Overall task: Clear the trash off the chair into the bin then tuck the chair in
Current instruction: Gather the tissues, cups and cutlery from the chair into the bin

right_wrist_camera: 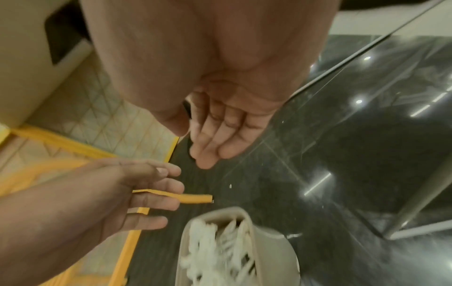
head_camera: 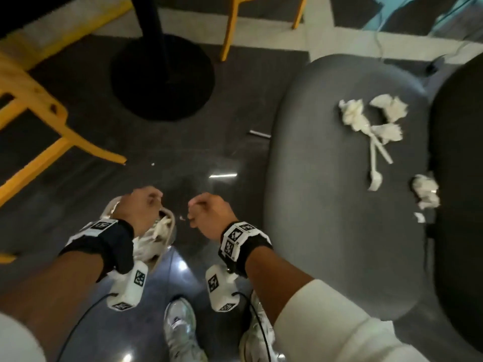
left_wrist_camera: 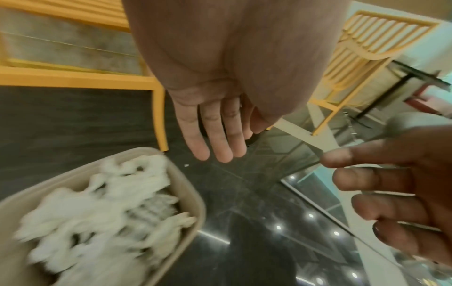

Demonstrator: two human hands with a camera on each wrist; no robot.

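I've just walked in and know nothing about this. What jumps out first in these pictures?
The white crumpled tissues and a plastic spoon scattered on the grey chair seat, at right. Lower left, both hands, left hand and right hand, hover empty over a beige bin already holding white tissue. Yellow chairs stand further left.

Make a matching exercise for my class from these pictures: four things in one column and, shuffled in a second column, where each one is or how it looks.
Things
1. crumpled tissues
2. bin
3. left hand
4. table base

Places or states
A. round and black, standing on the dark floor
B. lying on the grey chair seat
C. on the floor, holding white paper trash
D. empty, fingers straight, above the bin

Pairs: 1-B, 2-C, 3-D, 4-A
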